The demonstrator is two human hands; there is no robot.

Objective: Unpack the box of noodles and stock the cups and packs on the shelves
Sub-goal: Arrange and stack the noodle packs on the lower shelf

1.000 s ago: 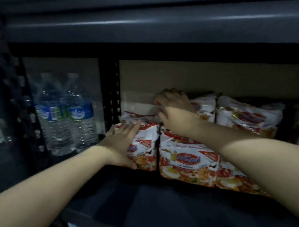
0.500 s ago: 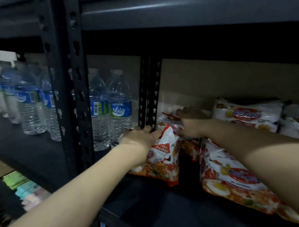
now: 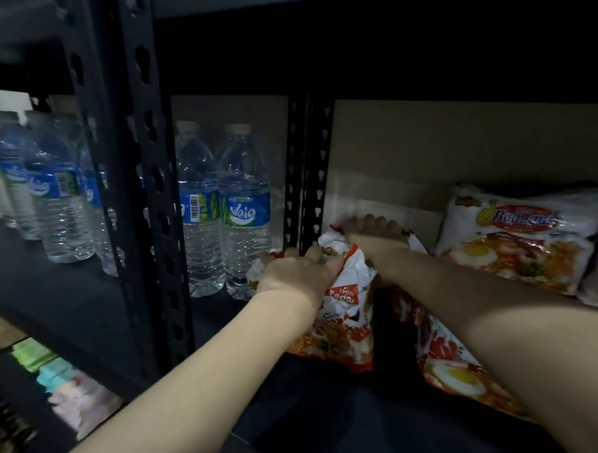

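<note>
On the dark shelf (image 3: 316,414) stand red-and-white noodle packs. My left hand (image 3: 293,274) grips the crumpled top of the leftmost upright pack (image 3: 343,323), close to the black upright post. My right hand (image 3: 376,233) reaches further back with its fingers curled over the top of a pack behind (image 3: 413,243). A second row of packs (image 3: 448,374) lies under my right forearm. Another stack of packs (image 3: 517,244) sits at the back right against the cardboard wall.
Several water bottles (image 3: 221,212) stand in the bay to the left, beyond two black perforated posts (image 3: 145,198). A brown cardboard panel (image 3: 458,151) backs the noodle bay. Coloured packets (image 3: 57,384) lie on a lower shelf at the left. A shelf hangs close overhead.
The view has swung left and closer. My left hand went from lying flat against the leftmost pack to gripping its top. My right hand stays at the rear packs.
</note>
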